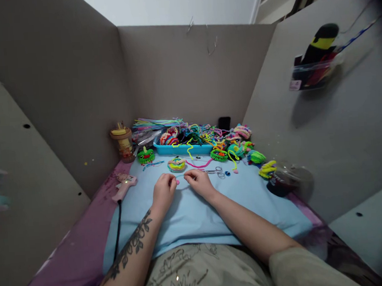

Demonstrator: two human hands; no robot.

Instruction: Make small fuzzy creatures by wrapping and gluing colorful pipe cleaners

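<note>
My left hand (163,190) rests on the light blue cloth (196,213) with its fingers curled in a pinch around a small pink piece (177,182). My right hand (198,180) lies just to its right, fingers pinched together near the same pink piece. What each pinch holds is too small to name for certain. Just beyond my hands sit a round yellow-and-teal pipe-cleaner coil (176,164), a loose pink pipe cleaner (199,163) and small scissors (216,172).
A blue tray (178,149) full of coloured pipe cleaners stands at the back, with fuzzy figures beside it (244,150). A pink glue gun (124,185) with a black cord lies at left, near a small bottle (124,144). Grey partition walls enclose the desk.
</note>
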